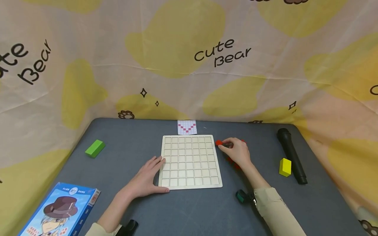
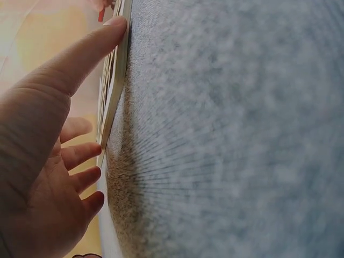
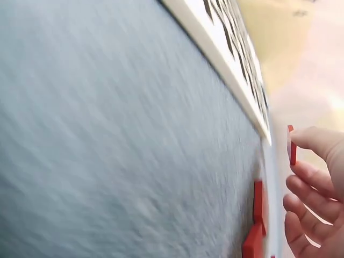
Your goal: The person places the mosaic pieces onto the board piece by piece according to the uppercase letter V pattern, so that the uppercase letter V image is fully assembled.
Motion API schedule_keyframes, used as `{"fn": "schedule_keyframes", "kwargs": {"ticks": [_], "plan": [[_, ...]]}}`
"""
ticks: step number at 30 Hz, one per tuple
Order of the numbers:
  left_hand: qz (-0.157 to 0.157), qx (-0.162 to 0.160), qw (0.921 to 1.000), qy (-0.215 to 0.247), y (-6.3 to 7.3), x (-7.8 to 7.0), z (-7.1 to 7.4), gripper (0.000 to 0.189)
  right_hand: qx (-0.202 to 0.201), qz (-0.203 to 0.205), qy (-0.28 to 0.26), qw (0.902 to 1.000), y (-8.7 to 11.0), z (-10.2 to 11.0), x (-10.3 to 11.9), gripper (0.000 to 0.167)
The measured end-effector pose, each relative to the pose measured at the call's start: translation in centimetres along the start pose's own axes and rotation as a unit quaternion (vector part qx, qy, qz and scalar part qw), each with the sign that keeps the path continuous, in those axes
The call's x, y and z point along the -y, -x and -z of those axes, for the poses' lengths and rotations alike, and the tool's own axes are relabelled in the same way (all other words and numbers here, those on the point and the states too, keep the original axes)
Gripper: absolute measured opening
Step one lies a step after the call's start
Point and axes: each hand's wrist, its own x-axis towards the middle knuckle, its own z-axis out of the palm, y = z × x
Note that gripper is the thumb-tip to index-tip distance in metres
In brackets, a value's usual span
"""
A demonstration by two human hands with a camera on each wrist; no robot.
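Note:
A cream board with a grid of square cells (image 1: 190, 161) lies flat in the middle of the table. My left hand (image 1: 144, 182) rests at its near left corner, thumb along the front edge and fingertips at the left side; in the left wrist view the thumb (image 2: 70, 59) lies extended against the edge. Just off the board's far right corner, my right hand (image 1: 238, 152) pinches a small flat red tile (image 3: 292, 146) between thumb and finger. More red tiles (image 3: 258, 201) lie on the table beneath that hand, partly hidden by it in the head view.
Behind the board is a small card with a pink V pattern (image 1: 187, 130). A green block (image 1: 95, 148) and a blue box (image 1: 63, 209) are on the left. To the right lie a yellow block (image 1: 285, 167) and a black microphone (image 1: 292, 155). A printed cloth (image 1: 177, 65) hangs behind.

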Motion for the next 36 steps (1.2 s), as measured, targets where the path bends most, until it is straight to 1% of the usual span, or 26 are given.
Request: {"fn": "schedule_keyframes", "kwargs": {"ticks": [7, 14, 16, 19, 21, 25, 29, 36], "plan": [[-0.002, 0.002, 1.0, 0.0, -0.1, 0.2, 0.0, 0.109, 0.004, 0.056, -0.061, 0.9966, 2.1, -0.7, 2.0, 0.025], [-0.009, -0.001, 1.0, 0.005, -0.2, 0.2, 0.2, 0.109, 0.043, 0.086, -0.097, 0.9907, 4.2, -1.8, 4.0, 0.018], [-0.011, -0.003, 0.9999, 0.006, -0.2, 0.3, 0.3, 0.108, 0.057, 0.105, -0.102, 0.9876, 4.6, -2.1, 4.5, 0.017], [-0.016, -0.005, 0.9999, 0.005, -0.2, 0.3, 0.3, 0.108, 0.078, 0.145, -0.093, 0.9819, 5.3, -2.6, 5.3, 0.016], [-0.014, -0.004, 0.9999, 0.005, -0.2, 0.4, 0.3, 0.107, 0.089, 0.175, -0.077, 0.9776, 5.6, -2.9, 5.8, 0.017], [-0.014, -0.004, 0.9999, 0.005, -0.2, 0.4, 0.2, 0.107, 0.105, 0.212, -0.042, 0.9707, 6.1, -3.2, 6.5, 0.019], [-0.017, -0.004, 0.9998, 0.005, -0.2, 0.5, 0.1, 0.107, 0.113, 0.226, -0.016, 0.9673, 6.3, -3.5, 6.8, 0.021], [-0.009, 0.003, 0.9999, 0.009, -0.2, 0.3, 0.1, 0.104, 0.133, 0.223, -0.005, 0.9656, 6.6, -3.6, 7.1, 0.018]]}}
